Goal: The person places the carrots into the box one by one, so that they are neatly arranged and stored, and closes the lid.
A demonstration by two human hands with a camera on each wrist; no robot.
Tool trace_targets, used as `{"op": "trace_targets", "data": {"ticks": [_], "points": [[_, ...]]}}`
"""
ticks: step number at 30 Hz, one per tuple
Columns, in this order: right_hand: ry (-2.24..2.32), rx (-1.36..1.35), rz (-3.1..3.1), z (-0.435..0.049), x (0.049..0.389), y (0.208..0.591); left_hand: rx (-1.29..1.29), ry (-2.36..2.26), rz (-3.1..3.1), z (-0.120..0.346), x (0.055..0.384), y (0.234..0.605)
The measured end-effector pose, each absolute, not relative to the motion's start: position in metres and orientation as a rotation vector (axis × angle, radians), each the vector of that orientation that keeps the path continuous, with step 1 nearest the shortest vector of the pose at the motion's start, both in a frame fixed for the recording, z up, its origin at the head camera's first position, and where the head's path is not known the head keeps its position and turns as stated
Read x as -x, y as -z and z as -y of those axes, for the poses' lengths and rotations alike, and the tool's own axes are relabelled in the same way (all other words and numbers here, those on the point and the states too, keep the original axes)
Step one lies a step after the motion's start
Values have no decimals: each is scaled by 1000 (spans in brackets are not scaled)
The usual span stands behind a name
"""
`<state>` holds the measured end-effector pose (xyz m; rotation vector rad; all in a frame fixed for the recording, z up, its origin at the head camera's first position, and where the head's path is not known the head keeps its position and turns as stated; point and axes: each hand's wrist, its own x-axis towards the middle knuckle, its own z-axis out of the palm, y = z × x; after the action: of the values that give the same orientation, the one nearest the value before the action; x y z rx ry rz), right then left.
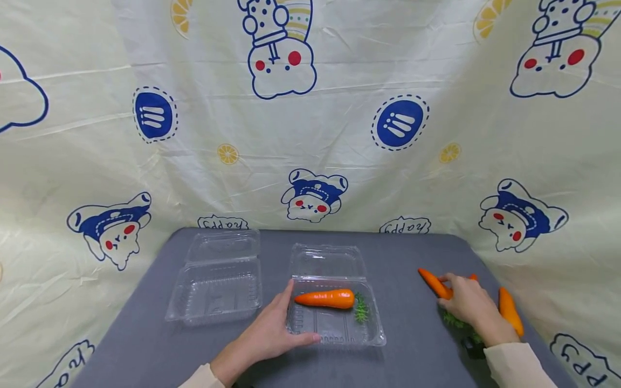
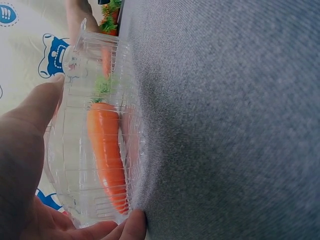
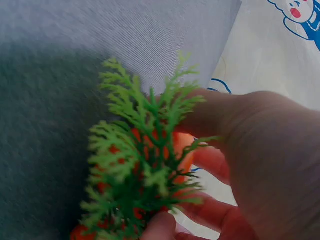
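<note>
My left hand grips the left side of a clear plastic clamshell box, thumb at the front rim and fingers along the side. Inside that box lies an orange carrot with a green leafy top, its tip to the left; the left wrist view shows this carrot through the clear wall. At the right of the table, my right hand pinches another carrot near its leafy end. Green leaves cover much of the grip in the right wrist view.
A second open clamshell box stands to the left. One more carrot lies right of my right hand, partly hidden by it. The grey table ends at a patterned cloth behind.
</note>
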<state>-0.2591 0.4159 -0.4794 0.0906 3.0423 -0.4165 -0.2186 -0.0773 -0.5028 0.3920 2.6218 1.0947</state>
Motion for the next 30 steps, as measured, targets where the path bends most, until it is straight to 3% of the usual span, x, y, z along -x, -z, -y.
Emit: {"op": "trace_targets", "data": {"ticks": [15,30], "points": [[383,-174,-3009,-408,260,478,-399,-1095,-2618,77,220,503],[468,-70,-3142,-399,255,463,-399,-1080,-2636,76,219,500]]}}
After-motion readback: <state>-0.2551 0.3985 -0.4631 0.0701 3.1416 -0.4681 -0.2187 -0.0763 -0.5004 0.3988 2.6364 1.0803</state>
